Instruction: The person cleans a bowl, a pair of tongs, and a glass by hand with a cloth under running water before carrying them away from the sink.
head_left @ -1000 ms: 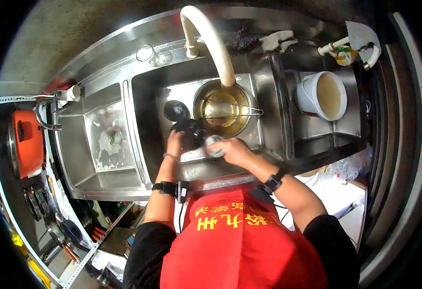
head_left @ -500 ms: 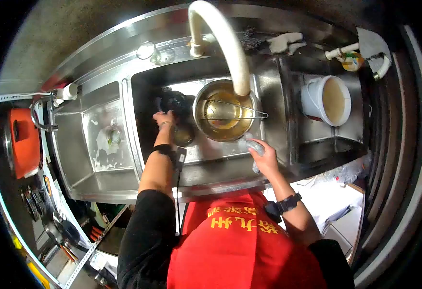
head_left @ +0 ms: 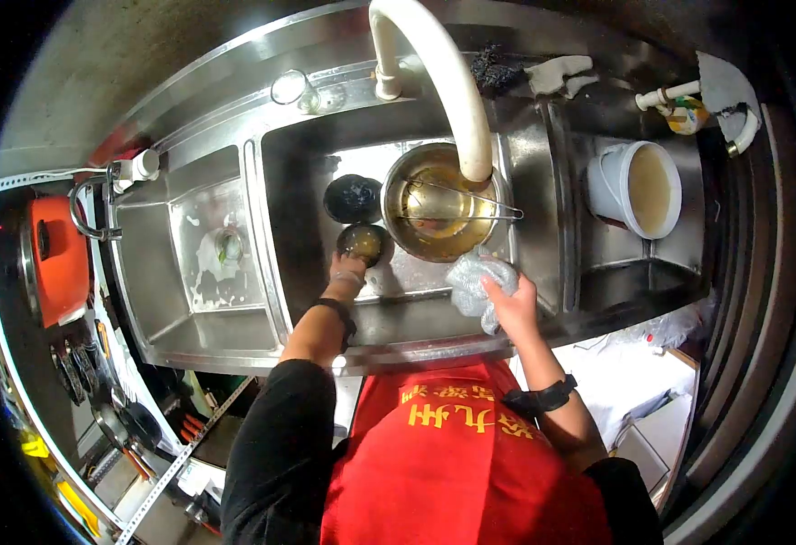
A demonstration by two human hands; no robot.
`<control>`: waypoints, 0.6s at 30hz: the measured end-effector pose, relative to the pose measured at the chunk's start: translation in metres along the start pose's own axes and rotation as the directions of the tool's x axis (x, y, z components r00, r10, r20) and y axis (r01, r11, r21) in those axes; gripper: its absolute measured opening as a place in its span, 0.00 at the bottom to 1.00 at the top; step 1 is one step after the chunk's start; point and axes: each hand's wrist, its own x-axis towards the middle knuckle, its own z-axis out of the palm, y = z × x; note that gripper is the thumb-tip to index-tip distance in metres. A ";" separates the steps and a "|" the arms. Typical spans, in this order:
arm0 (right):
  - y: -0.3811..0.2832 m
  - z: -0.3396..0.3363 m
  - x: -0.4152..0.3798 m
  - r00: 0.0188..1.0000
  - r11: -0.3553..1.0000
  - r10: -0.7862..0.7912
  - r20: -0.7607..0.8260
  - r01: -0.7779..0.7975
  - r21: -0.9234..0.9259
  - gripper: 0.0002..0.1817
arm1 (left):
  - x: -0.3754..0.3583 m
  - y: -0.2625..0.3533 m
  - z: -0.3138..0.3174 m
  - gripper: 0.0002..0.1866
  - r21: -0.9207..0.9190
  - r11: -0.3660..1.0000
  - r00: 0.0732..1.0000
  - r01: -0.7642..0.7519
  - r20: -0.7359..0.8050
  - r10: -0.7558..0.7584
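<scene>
In the middle sink basin my left hand [head_left: 348,267] is at the near rim of a small dark bowl [head_left: 363,242] with cloudy liquid in it. Its fingers are closed on that rim, partly hidden by the bowl. Just behind stands a black bowl [head_left: 352,198] with some suds or water. My right hand [head_left: 514,303] grips a crumpled silvery-grey scrubbing cloth [head_left: 481,283] over the basin's front side. To the right of the bowls, a metal pot [head_left: 398,238] holds yellowish liquid, with a wire-handled strainer [head_left: 466,193] lying across it.
A thick white faucet [head_left: 452,86] arches over the pot. The right basin holds a white bucket [head_left: 614,189] of cloudy liquid. In the left basin [head_left: 148,272] are suds near the drain. A glass [head_left: 291,88] and a dark scouring pad [head_left: 496,68] lie on the back ledge.
My left hand has moved from beside the black bowl toward me and right, onto the nearer bowl's rim. The cloth in my right hand shows more spread out. The view has shifted slightly.
</scene>
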 end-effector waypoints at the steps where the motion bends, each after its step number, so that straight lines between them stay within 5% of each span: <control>1: 0.003 -0.001 0.001 0.995 0.987 0.090 -0.049 -0.082 0.136 0.13 | 0.002 -0.002 -0.001 0.24 0.001 1.000 1.000 -0.006 0.000 0.006; 4: -0.004 -0.006 0.004 0.967 0.911 0.225 -0.123 -0.164 0.379 0.13 | 0.012 -0.004 -0.003 0.14 -0.090 0.996 1.000 0.024 0.018 -0.023; 6: -0.010 -0.009 0.005 0.956 0.903 0.243 -0.164 -0.162 0.397 0.14 | 0.011 -0.005 -0.005 0.15 -0.267 0.963 0.983 0.027 -0.168 -0.074; 11: -0.022 -0.008 0.004 0.955 0.877 0.255 -0.150 -0.163 0.452 0.14 | -0.005 0.001 -0.025 0.17 -0.142 0.990 0.999 -0.022 0.043 0.029; 14: -0.027 -0.005 0.004 0.956 0.885 0.248 -0.153 -0.160 0.437 0.15 | 0.021 0.002 0.009 0.13 0.019 0.988 0.973 -0.154 -0.170 0.155; 18: -0.019 -0.009 0.006 0.944 0.803 0.320 -0.074 -0.230 0.549 0.15 | 0.019 0.020 -0.013 0.11 -0.065 0.995 0.997 -0.070 -0.018 0.069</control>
